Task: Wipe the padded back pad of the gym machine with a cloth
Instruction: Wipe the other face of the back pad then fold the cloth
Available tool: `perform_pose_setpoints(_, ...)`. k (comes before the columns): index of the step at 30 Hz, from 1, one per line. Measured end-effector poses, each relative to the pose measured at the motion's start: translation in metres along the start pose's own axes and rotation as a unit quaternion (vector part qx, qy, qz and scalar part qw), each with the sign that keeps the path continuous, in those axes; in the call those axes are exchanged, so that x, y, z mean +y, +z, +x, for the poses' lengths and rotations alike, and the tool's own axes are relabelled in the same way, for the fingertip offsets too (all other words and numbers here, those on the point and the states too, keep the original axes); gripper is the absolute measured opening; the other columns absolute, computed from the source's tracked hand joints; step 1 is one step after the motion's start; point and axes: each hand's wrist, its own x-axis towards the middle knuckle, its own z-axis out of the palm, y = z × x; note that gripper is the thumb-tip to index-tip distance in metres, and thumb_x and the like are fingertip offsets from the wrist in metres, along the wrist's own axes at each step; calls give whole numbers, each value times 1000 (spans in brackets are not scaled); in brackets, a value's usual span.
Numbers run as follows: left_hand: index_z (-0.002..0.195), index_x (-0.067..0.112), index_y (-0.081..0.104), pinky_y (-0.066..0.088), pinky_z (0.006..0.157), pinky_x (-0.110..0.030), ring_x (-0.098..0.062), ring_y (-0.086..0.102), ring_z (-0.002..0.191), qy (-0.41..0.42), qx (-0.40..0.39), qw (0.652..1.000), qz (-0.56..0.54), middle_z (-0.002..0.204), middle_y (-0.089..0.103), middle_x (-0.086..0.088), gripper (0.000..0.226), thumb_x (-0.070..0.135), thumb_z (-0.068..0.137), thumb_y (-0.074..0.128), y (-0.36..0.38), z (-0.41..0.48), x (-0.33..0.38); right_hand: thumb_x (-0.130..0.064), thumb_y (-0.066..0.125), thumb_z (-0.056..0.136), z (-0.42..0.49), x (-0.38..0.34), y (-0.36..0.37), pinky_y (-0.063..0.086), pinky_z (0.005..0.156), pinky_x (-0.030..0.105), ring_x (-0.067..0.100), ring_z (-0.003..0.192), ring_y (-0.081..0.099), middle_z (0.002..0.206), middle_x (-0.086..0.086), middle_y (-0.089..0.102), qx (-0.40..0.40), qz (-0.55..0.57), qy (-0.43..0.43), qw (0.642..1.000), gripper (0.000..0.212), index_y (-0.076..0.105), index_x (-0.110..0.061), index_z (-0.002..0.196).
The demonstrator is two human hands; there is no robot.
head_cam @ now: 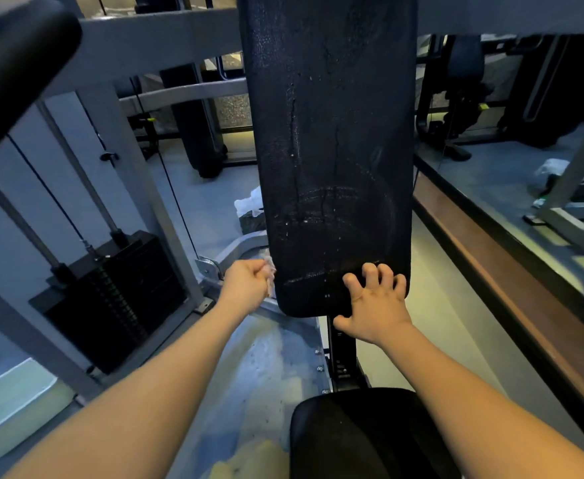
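The long black back pad (332, 140) stands upright in the middle of the head view, its cracked surface showing damp streaks. My left hand (247, 285) is closed around a small pale cloth (269, 269) and presses it against the pad's lower left edge. My right hand (375, 302) rests on the pad's bottom right corner with its fingers spread and bent, holding nothing.
The black seat pad (352, 433) lies below, at the bottom of the view. A weight stack (121, 292) with cables sits in the grey frame to the left. A mirror (511, 160) above a wooden ledge runs along the right. A white bag (249, 202) lies on the floor behind the pad.
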Motion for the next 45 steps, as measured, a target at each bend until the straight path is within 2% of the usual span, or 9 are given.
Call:
perform_pose_setpoints(8,83,14,69,44,66,-29,-17,58,64,-6,-36,995,-94,67,66,2,23,20,100,55,-6,-58,-2,-50,58,88,-18,0,-16,31,107,48,32,129,32,138,5,31,20,43,-30,998,56,40,-28,136)
perform_pose_setpoints(12,97,8,74,44,56,-21,-8,57,55,1,-58,982,-182,66,69,5,15,14,99,60,7,-79,22,-50,52,101,-37,-13,-27,38,108,35,17,126,38,136,-4,29,43,249,-100,962,55,39,-25,148)
perform_pose_setpoints(18,112,6,73,55,90,-43,-28,71,96,-39,-116,935,-334,106,75,-20,20,12,101,58,9,-78,50,-48,57,101,-50,-28,-51,43,102,18,-2,119,47,143,-16,32,52,362,-157,918,71,26,-25,161)
perform_pose_setpoints(23,110,4,65,56,67,-32,-20,69,77,-46,-103,927,-358,93,73,-15,14,11,99,60,-3,-69,79,-40,68,96,-40,-33,-67,37,100,9,-3,118,48,134,-11,46,112,382,-170,902,75,30,-24,160)
perform_pose_setpoints(30,115,11,67,60,87,-40,-18,71,89,-13,-151,930,-334,102,74,-11,24,27,97,66,-28,-62,93,-31,57,102,-23,-44,-79,45,98,34,17,113,45,122,-7,64,228,264,-165,923,48,49,-24,149)
perform_pose_setpoints(34,118,7,66,60,81,-42,-26,68,84,32,-127,940,-314,98,72,-17,21,9,97,61,-45,-43,104,-28,62,100,-4,-51,-107,42,103,34,19,118,47,133,-4,60,197,276,-206,918,53,45,-23,150)
perform_pose_setpoints(38,111,11,67,57,74,-37,-23,69,82,48,-1,943,-330,104,72,-18,18,3,98,57,-76,-8,120,-55,61,96,29,-43,-150,39,112,36,19,132,42,142,-2,47,195,204,-220,934,67,44,-21,151)
perform_pose_setpoints(42,105,23,63,61,86,-43,-26,72,97,80,113,938,-317,110,71,-10,14,12,97,59,-106,35,130,-57,56,98,71,-29,-201,32,120,47,34,151,17,164,12,19,258,110,-85,956,75,27,-26,160)
perform_pose_setpoints(45,111,24,59,61,73,-34,-24,70,100,103,149,942,-282,112,69,-4,17,19,95,61,-113,61,134,-61,55,97,99,-25,-220,22,123,56,41,156,-3,169,14,-6,216,61,3,974,85,8,-36,163)
